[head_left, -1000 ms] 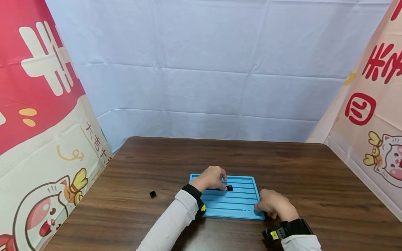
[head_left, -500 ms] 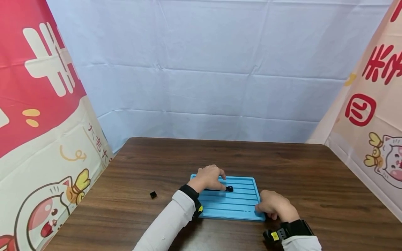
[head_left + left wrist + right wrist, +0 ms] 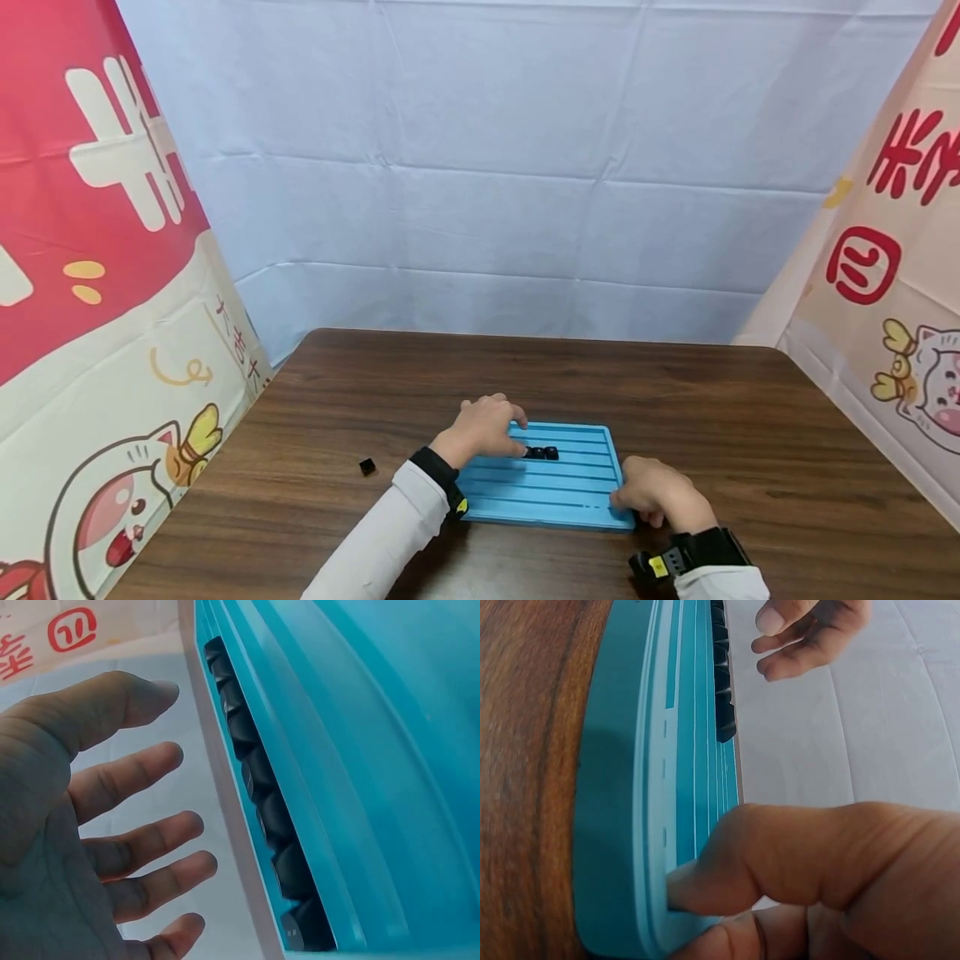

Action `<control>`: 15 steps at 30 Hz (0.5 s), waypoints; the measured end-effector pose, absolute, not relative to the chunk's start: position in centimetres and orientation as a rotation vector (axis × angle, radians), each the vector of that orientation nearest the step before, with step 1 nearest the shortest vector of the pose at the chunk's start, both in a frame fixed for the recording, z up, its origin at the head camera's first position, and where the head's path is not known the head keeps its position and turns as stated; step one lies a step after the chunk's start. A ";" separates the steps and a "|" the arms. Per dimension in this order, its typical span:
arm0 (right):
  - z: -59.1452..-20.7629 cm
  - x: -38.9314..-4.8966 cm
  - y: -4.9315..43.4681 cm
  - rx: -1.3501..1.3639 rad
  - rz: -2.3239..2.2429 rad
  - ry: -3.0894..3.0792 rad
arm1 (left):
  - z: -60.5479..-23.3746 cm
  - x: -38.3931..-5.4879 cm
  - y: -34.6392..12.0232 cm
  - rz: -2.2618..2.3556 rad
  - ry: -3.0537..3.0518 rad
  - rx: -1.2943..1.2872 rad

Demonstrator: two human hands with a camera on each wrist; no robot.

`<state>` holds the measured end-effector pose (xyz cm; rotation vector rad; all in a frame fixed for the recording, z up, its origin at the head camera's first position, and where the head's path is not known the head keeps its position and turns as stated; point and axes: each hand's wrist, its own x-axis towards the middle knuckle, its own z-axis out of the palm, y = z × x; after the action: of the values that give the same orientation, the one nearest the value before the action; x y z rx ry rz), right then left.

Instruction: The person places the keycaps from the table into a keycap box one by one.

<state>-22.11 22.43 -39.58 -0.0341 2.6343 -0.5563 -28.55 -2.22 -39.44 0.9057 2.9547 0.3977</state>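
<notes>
A light blue ridged tray (image 3: 547,504) lies on the table, with a row of black keycaps (image 3: 271,817) standing in one of its grooves. My left hand (image 3: 483,429) hovers over the tray's left side, fingers spread and nothing in them; in the left wrist view a gap shows between the fingertips (image 3: 169,754) and the keycaps. The hand hides part of the row in the head view. My right hand (image 3: 660,492) grips the tray's near right corner, thumb inside the rim (image 3: 649,847) and the other fingers curled at the outside. A single black keycap (image 3: 367,467) rests apart, left of the tray.
The brown wooden table (image 3: 390,375) extends around the tray on all sides. A pale cloth (image 3: 487,208) hangs behind it, and printed cloths (image 3: 172,333) hang at the left and right.
My left hand has drawn back to the left along the groove, uncovering more black keycaps. The right hand stays at the tray's corner. The loose keycap lies where it was.
</notes>
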 end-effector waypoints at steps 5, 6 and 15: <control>-39.6 -22.0 22.5 -0.046 -0.572 2.633 | -39.3 -28.2 -3.2 0.391 2.968 0.915; -39.6 -22.0 22.5 -0.046 -0.571 2.636 | -39.3 -28.2 -3.5 0.387 2.973 0.918; -39.6 -21.9 22.5 -0.049 -0.570 2.644 | -39.6 -27.9 -5.4 0.366 2.982 0.878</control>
<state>-21.92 22.46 -39.60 -0.0493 2.6436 -0.5700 -27.91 -5.38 -39.58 0.8781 2.9817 0.3661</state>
